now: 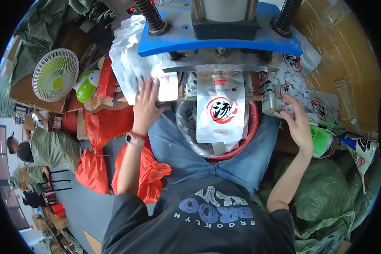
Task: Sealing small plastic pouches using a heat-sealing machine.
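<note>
My left hand (145, 106) lies with fingers spread on the front of a fanned stack of silvery white pouches (127, 72). Straight ahead, a white pouch with a red ring and black print (220, 112) hangs down from under the metal bar of a press (220, 61). Over on the right, my right hand (298, 125) is at the end of a small metal-edged block (271, 99), fingers apart. Whether it touches the block is hard to tell. Small white pieces (294, 80) lie heaped on printed pouches just beyond that hand.
A red-rimmed bucket with a clear liner (253, 127) sits between my knees. Red bags (93, 169) and a white fan (56, 75) are on the left. Green sacking (321, 190) and a cardboard wall (351, 63) flank the right. Another person (19, 148) is far left.
</note>
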The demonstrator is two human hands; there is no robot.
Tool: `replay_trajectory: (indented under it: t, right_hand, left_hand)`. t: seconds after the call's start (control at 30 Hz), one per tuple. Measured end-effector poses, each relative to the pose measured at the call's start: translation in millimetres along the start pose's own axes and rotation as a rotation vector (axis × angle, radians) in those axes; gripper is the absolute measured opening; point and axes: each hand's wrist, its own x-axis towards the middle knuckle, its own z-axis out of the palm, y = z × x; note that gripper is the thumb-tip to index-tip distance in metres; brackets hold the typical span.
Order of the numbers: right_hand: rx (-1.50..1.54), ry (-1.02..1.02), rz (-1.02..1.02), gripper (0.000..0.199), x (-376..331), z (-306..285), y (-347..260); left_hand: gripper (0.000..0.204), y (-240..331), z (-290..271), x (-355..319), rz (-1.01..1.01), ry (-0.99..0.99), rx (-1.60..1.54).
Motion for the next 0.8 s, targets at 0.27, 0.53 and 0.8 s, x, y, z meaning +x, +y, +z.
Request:
replay_trajectory:
  t: [0.27,0.53,0.8]
  right_hand:
    - [-0.017,0.294,-0.666,0.038,-20.8,12.3,-103.0]
    - [-0.090,0.226,-0.820,0.042,-30.3,62.3,-143.5]
    - [0.159,0.022,-0.551,0.044,-22.9,54.8,-123.1]
  left_hand:
    - [0.028,54.0,-66.2,-21.8,-0.222,0.194,-0.692]
    - [0.030,109.6,-122.8,-10.3,0.270,0.238,-0.485]
    - [0.026,122.3,-73.8,-6.2,0.160,-0.139,-0.997]
